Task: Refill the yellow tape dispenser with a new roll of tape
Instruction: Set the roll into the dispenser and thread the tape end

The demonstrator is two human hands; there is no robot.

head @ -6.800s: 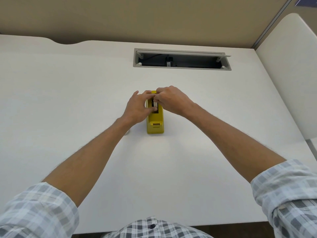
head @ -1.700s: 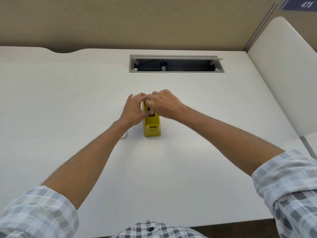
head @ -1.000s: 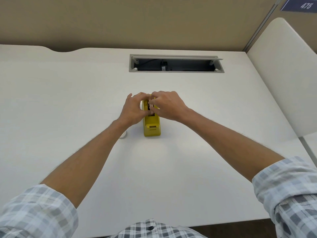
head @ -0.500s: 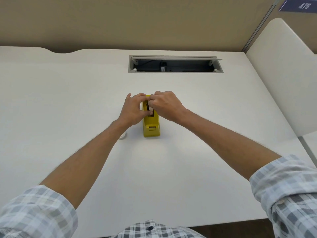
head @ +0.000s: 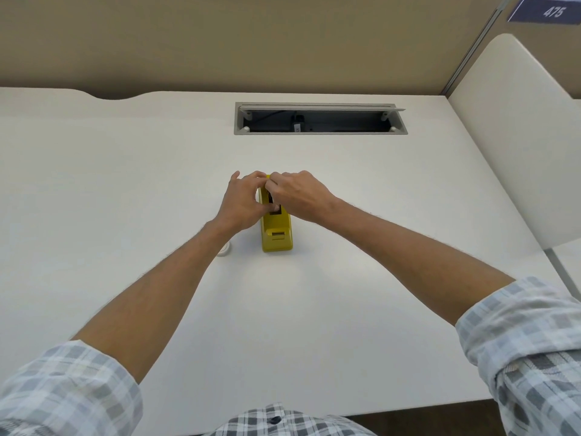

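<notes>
The yellow tape dispenser (head: 277,229) stands in the middle of the white desk, its cutter end toward me. Both hands are bunched over its far half, above the dark slot. My left hand (head: 242,204) comes from the left with its fingers curled and its thumb lying across the slot. My right hand (head: 298,196) comes from the right, fingertips curled down into the slot. They pinch the tape roll (head: 259,195), which shows only as a pale sliver at the dispenser's left side; the rest is hidden by the fingers.
A small white ring (head: 224,249) lies on the desk (head: 125,190) left of the dispenser, half under my left forearm. An open cable tray (head: 319,121) is sunk into the desk at the back. A white side panel (head: 515,136) stands at the right.
Both hands have stayed on the dispenser's far half, with only small finger shifts over the slot. The dispenser has not moved.
</notes>
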